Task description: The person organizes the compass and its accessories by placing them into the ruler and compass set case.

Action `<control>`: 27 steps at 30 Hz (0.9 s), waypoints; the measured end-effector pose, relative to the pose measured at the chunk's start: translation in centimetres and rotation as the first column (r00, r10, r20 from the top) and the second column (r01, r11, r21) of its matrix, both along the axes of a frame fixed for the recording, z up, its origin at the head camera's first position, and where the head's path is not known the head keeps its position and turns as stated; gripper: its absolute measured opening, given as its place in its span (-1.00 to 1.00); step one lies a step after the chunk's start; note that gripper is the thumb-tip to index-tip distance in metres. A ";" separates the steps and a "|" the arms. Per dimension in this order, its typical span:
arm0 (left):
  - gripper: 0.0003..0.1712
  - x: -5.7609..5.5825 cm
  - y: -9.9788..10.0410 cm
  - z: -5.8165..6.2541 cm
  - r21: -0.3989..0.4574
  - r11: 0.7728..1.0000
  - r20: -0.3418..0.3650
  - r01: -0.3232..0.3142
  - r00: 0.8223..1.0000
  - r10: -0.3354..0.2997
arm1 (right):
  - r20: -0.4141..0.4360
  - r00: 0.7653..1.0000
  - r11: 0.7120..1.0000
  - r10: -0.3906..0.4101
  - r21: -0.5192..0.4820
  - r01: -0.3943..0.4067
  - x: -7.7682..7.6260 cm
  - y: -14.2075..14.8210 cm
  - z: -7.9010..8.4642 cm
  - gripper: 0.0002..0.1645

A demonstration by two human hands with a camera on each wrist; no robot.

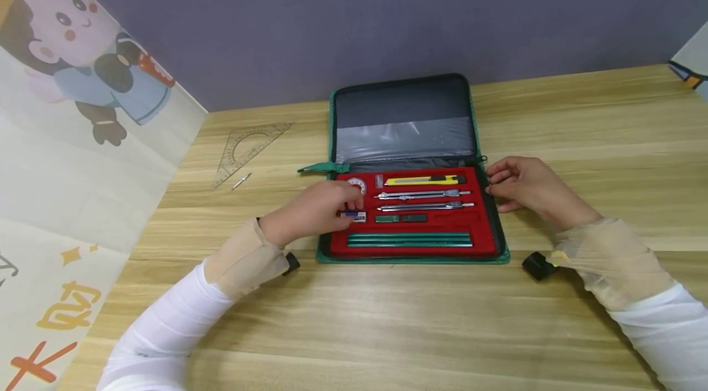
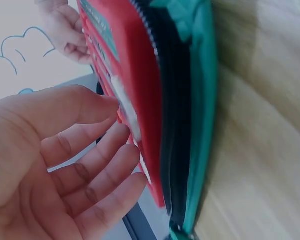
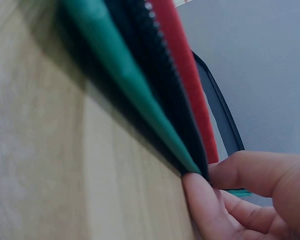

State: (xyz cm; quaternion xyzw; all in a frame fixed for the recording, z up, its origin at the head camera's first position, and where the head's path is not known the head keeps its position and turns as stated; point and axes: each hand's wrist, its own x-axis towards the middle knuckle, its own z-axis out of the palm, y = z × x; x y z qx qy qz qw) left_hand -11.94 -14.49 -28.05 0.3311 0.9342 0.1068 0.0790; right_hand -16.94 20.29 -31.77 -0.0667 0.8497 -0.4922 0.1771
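Observation:
A green zip case (image 1: pixel 324 256) lies unfolded on the table, its red tray (image 1: pixel 481 237) holding drawing tools. My left hand (image 1: pixel 310 209) is over the tray's left side, fingers loosely bent beside a small eraser (image 1: pixel 356 216); in the left wrist view nothing shows gripped between thumb and fingers (image 2: pixel 90 195). On the opposite side, my right hand (image 1: pixel 533 188) pinches the case's right edge, with the thumb and a finger (image 3: pixel 205 200) on either side of it. In the tray lie a yellow utility knife (image 1: pixel 415 181), two metal compasses (image 1: pixel 412 195), a round white protractor (image 1: pixel 358 184) and green pencils (image 1: pixel 409 240).
A clear set square (image 1: pixel 227 160) and a small metal pen-like piece (image 1: pixel 241 181) lie left of the case. The raised lid (image 1: pixel 401 102) leans near a grey partition (image 1: pixel 387 10). A green strap (image 1: pixel 321 168) sticks out at the case's left.

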 end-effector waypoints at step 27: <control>-0.73 -2.3 -14.7 2.9 0.020 0.881 -0.045 -0.472 0.880 0.473 | -0.004 1.000 1.000 -0.008 0.009 0.008 -0.1 0.0 -0.2 -0.45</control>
